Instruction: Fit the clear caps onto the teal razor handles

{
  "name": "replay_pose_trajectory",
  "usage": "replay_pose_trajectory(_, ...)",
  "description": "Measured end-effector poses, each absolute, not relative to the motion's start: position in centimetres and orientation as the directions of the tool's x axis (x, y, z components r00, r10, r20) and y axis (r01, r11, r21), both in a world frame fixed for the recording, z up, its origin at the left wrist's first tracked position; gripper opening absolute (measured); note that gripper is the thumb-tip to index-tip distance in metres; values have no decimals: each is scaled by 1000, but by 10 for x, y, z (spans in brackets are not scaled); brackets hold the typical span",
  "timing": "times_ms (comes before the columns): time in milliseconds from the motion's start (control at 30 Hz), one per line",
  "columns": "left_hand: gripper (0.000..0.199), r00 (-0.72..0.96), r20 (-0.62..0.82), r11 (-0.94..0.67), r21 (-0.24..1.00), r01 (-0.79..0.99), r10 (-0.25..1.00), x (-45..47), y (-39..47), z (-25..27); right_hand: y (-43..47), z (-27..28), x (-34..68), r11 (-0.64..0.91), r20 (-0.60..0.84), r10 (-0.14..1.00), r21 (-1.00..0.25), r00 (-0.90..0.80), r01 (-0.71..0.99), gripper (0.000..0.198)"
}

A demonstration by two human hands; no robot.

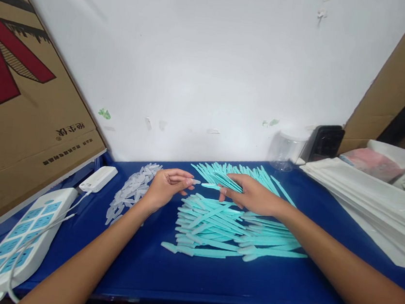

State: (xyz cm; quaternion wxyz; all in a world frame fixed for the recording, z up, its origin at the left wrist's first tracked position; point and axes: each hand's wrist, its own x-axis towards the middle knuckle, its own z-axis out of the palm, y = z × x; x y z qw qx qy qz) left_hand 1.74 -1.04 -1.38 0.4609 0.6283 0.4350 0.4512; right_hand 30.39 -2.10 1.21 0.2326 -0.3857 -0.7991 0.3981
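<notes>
Between the thumb and fingertips of my left hand (pixel 169 185) is a small translucent blade cap (pixel 194 182). My right hand (pixel 252 193) grips several thin turquoise eyebrow razors (pixel 229 180), and one of them sticks out toward the cap with a small space between. To the left of my left hand lies a heap of loose translucent caps (pixel 130 192). A pile of turquoise razors with pale caps on their ends (pixel 212 221) lies below my hands. Behind my right hand a row of more turquoise razors (pixel 261 176) is spread out, partly hidden by it.
A white power strip (pixel 47 232) with cables and a white adapter (pixel 99 178) lie at the left. A clear plastic jar (pixel 286 152) stands by the wall. White foam sheets or bags (pixel 365 200) are stacked at the right. A cardboard box (pixel 28 103) borders the blue table (pixel 180 279).
</notes>
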Motion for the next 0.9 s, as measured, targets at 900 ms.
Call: replay_pose_trajectory(900,34,272,180,-250,936,247,945,38,-28,-14,-27,8,297,305,1,802,-861,-598,407,49)
